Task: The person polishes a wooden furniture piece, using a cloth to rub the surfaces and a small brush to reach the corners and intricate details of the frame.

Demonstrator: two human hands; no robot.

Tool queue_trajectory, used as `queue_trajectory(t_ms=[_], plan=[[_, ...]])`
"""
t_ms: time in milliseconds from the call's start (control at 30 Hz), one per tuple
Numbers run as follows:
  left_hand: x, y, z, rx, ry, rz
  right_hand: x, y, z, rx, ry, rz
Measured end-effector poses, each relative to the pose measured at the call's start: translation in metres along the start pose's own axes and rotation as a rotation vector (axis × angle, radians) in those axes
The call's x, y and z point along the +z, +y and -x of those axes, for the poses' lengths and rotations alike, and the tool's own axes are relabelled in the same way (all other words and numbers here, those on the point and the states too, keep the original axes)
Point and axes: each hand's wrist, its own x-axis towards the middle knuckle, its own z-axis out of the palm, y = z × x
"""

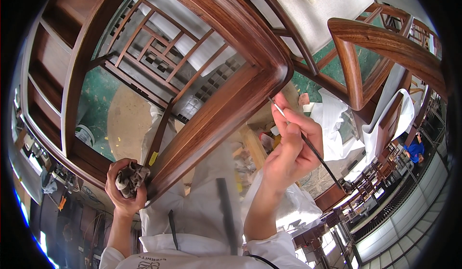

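A dark reddish-brown wooden furniture frame (207, 117) with rounded corners spans the upper left, polished and grained. My right hand (293, 148) pinches a thin brush (315, 151) with a long dark handle and a pale, metal-like section near its tip. That tip meets or nearly meets the lower edge of the frame by its right corner. Closed around a crumpled grey-brown rag (132, 178), my left hand (120, 192) is at the frame's near lower corner. A small yellow tag (153, 158) shows on a thin strut beside it.
Through the frame shows a wooden lattice (166, 52). Further right stands another piece with a curved wooden arm (394, 42). White wrapping sheets (332, 124) and a clear plastic bag (291, 206) lie nearby. Wooden shelving (55, 52) rises at left. In the right background is a person in blue (415, 151).
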Motion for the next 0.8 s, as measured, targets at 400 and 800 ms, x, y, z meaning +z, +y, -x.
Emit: queue_trajectory(t_ms=[400,800], plan=[[0.000,0.000,0.000,0.001,0.002,-0.005,0.002,-0.002,-0.006,0.005,0.020,0.037],[0.000,0.000,0.000,-0.010,0.006,-0.003,0.000,-0.001,-0.011,0.001,0.011,0.043]])
